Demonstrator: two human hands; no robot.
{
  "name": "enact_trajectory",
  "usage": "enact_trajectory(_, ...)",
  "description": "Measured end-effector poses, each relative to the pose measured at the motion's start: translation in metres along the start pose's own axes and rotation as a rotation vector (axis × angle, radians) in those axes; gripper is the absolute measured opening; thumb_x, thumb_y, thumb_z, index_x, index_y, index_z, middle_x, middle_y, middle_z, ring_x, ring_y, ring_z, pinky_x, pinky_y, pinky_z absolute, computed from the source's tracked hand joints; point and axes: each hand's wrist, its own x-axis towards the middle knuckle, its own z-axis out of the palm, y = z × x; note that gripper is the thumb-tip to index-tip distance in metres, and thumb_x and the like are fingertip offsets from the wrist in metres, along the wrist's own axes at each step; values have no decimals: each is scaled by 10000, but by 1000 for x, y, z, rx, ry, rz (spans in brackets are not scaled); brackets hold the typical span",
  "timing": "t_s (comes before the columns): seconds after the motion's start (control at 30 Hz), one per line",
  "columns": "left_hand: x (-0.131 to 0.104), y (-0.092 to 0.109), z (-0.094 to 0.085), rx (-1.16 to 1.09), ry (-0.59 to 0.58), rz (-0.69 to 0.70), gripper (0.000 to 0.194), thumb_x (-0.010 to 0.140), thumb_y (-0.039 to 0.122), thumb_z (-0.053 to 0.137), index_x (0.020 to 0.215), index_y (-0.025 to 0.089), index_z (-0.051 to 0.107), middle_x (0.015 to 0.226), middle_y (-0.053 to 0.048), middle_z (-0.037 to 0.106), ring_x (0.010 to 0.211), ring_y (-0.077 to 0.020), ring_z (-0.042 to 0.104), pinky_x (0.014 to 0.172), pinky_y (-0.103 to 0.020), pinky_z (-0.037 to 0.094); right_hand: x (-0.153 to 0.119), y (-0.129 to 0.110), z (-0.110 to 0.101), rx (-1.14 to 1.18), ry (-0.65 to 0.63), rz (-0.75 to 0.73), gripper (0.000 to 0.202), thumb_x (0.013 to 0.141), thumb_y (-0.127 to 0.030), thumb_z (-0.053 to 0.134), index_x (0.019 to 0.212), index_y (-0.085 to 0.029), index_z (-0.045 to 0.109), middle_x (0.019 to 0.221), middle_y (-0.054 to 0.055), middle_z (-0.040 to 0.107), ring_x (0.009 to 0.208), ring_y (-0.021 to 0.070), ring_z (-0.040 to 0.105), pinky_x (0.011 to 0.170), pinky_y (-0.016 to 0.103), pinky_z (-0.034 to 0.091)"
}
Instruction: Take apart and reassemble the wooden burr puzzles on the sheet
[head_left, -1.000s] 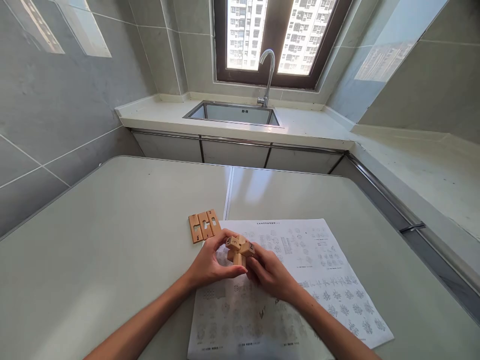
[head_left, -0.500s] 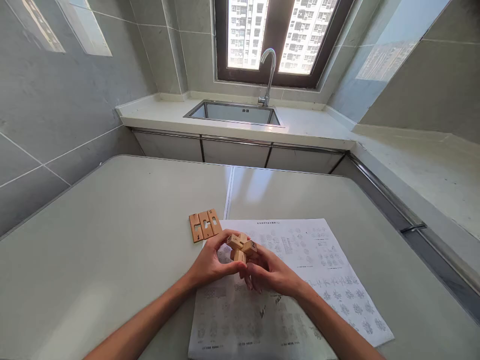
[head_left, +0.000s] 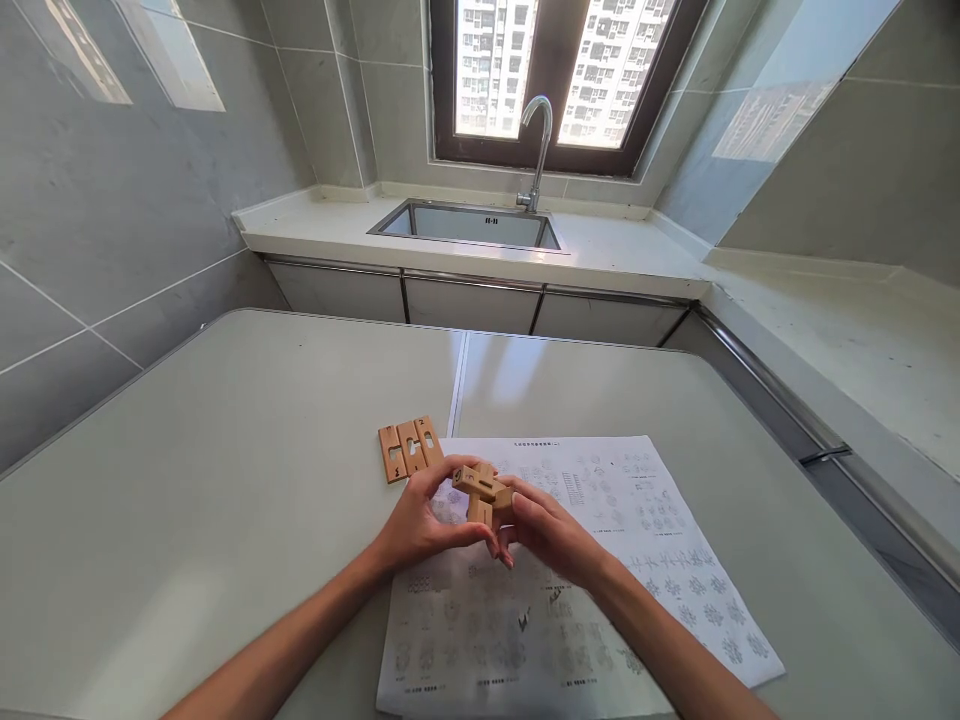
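Note:
Between both hands, above the printed sheet [head_left: 675,560], is a wooden interlocking puzzle [head_left: 480,490] of crossed blocks with dark marks on their ends. My left hand [head_left: 427,515] grips it from the left, thumb below and fingers behind. On the right, my right hand [head_left: 544,525] has its thumb and fingers closed on a block that points to the right. Fingertips behind the puzzle are partly hidden. Beyond my left hand, several flat wooden pieces [head_left: 409,447] with cut-out slots and dark marks lie side by side on the table.
The pale table [head_left: 225,480] has a seam running away from me. Past its far edge stands a counter [head_left: 622,245] with a sink [head_left: 465,225] and a curved faucet [head_left: 536,150] under a window. Another counter [head_left: 840,330] runs along the right.
My right thumb has moved up onto the block pointing right, covering its marked end. The right fingers have drawn in closer beneath the puzzle. My left hand has hardly moved.

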Motion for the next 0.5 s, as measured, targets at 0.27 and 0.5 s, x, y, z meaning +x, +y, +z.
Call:
enact_trajectory(0.27, 5, -13, -5, -223, 141, -124, 639, 838, 551, 804, 1336, 197, 618, 1307, -136, 693, 1253, -325, 648, 1082, -424, 510, -2, -5, 1, -837, 412, -165, 457, 876, -348, 793, 1286, -268, 607, 1163, 78, 689, 1031, 269, 651, 951, 454, 531)
enact_trajectory(0.5, 4, -8, -1, -164, 105, -149, 631, 825, 526, 832, 1335, 215, 629, 1302, -121, 693, 1219, -298, 654, 1094, -413, 506, 1, 11, -2, -1259, 347, -372, 660, 827, -174, 814, 1407, -281, 517, 1347, 108, 656, 1264, 327, 570, 1055, 535, 530)
